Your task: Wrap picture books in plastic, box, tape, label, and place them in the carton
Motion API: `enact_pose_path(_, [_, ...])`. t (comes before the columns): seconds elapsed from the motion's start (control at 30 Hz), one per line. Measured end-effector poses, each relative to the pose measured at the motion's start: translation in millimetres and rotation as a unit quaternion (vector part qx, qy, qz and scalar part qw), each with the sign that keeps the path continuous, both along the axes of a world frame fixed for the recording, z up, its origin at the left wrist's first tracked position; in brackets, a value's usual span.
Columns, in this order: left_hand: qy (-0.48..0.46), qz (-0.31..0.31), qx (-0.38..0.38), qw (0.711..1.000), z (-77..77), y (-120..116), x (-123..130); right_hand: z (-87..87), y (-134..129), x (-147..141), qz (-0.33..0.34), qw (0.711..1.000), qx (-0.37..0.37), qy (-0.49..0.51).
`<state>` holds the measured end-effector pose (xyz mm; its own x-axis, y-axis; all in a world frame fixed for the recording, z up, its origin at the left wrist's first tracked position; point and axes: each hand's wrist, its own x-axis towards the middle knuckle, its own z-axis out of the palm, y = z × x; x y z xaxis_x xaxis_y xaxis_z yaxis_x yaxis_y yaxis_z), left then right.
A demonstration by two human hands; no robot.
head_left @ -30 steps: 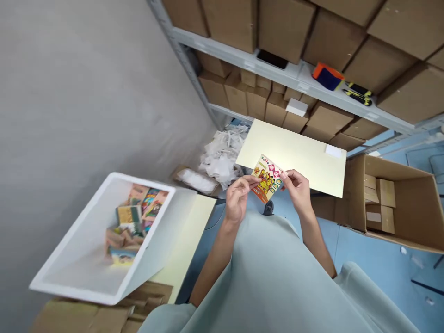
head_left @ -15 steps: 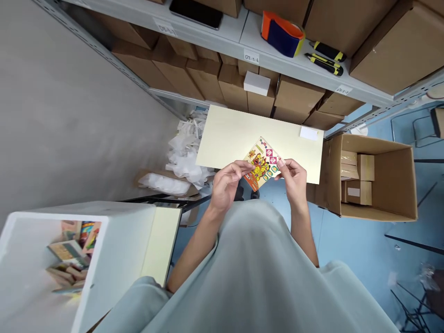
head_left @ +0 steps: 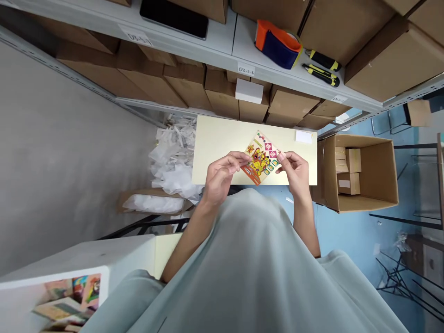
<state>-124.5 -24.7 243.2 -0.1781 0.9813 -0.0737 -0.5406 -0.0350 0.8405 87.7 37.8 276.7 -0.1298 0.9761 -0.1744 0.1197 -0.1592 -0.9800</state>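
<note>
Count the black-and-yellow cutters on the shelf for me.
2. The first cutter lies on the grey shelf, right of the orange-and-navy band; the second cutter lies beside it, nearer the shelf's front edge. Boxes could hide more.

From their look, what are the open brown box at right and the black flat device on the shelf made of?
Open brown box: likely matte cardboard, judging by its tan folded walls. Black flat device: perhaps glass-faced, smooth dark surface; frame material unclear.
</note>
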Motion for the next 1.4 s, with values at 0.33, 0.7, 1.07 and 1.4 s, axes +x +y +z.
enact_pose_path(0.33, [0.02, -0.035, -0.024, 0.999, -16.1, 33, -68, -6.3, 18, -56, -0.027, 0.999, -0.018, -0.022])
enact_pose_path(0.7, [0.066, -0.05, -0.063, 0.995, -33.0, 64, -68, -7.5, 64, -46, 0.032, 0.999, -0.033, -0.016])
enact_pose_path(1.07, [0.192, 0.019, -0.044, 0.98, -24.0, 65, -7, 0.9, 67, -36, 0.127, 0.944, 0.239, -0.19])
enact_pose_path(1.4, [0.292, 0.012, -0.037, 0.956, -7.8, 63, 12, -7.2, 64, -23, 0.181, 0.923, 0.268, -0.21])
